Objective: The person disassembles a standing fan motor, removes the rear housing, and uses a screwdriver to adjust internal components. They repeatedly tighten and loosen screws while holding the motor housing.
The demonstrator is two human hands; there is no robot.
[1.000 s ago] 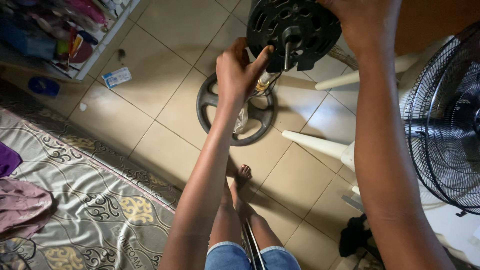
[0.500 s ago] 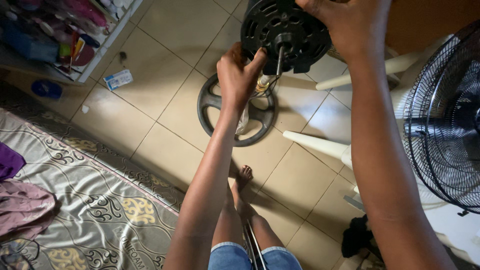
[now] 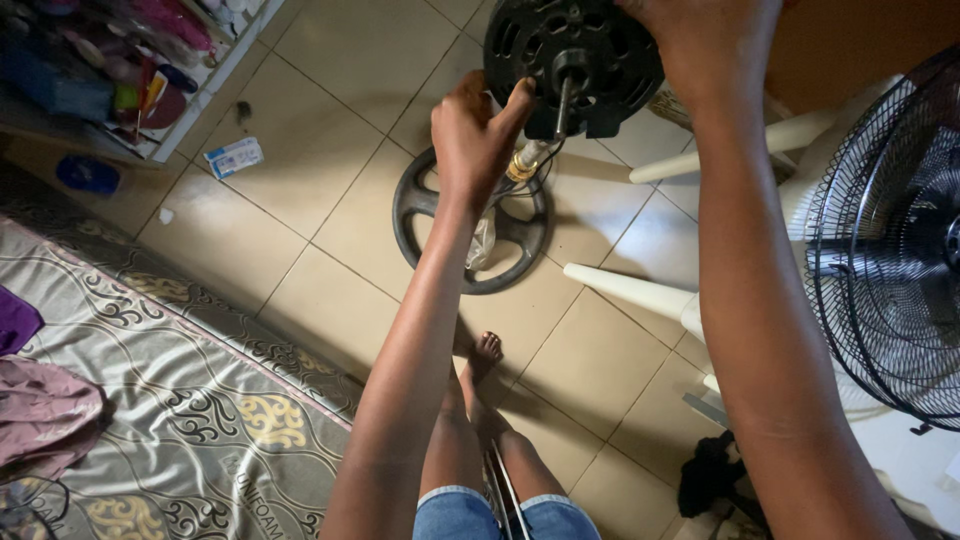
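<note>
I hold a round black fan motor housing [image 3: 570,55] up in front of me, its metal shaft pointing toward me. My right hand [image 3: 715,35] grips the housing from its upper right side. My left hand [image 3: 475,135] is closed at the housing's lower left edge, next to a brass-coloured fitting [image 3: 525,165] and thin wires below the shaft. Directly under it on the tiled floor lies a round dark fan base [image 3: 470,222] with spokes.
A black wire fan guard [image 3: 885,250] stands at the right against a white plastic chair [image 3: 690,290]. A patterned mattress [image 3: 170,400] with clothes lies at the left. A cluttered shelf [image 3: 110,70] and a small packet [image 3: 232,157] sit top left. My bare feet [image 3: 480,370] rest on the tiles.
The motor housing and both hands sit slightly higher and more to the right in view. My left hand has closed in tighter beside the shaft.
</note>
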